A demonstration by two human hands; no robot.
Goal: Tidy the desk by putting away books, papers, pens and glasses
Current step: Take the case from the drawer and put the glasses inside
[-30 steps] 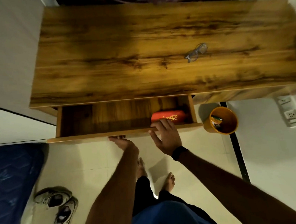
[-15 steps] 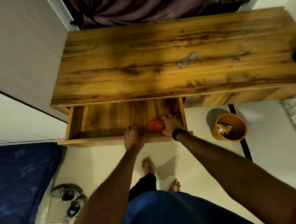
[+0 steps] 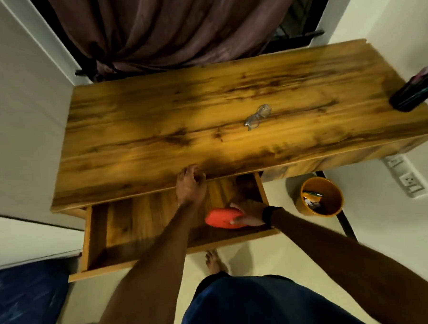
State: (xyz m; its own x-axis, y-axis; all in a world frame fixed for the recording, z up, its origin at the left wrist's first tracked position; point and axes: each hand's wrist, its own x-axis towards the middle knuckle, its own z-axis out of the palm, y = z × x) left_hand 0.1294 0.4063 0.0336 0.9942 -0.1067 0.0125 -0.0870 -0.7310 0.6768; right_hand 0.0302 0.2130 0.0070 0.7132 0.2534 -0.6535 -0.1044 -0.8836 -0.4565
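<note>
A pair of clear-framed glasses [image 3: 258, 116] lies on the wooden desk top [image 3: 156, 130], right of its middle. Below the top, the drawer [image 3: 137, 225] stands pulled out. At its right end my right hand [image 3: 250, 213] grips a red case [image 3: 221, 218] and holds it just above the drawer floor. My left hand [image 3: 190, 185] rests on the desk's front edge above the drawer, fingers curled over the edge, holding nothing.
A dark pen holder [image 3: 414, 94] stands at the desk's right edge. An orange bin [image 3: 321, 198] with scraps sits on the floor right of the drawer. A wall socket strip [image 3: 407, 176] is further right. A blue mattress [image 3: 24, 303] lies at lower left, a curtain [image 3: 176, 27] behind the desk.
My right hand has closed on the red case and lifted it toward the drawer front. My left hand moved from the drawer front up to the desk's edge.
</note>
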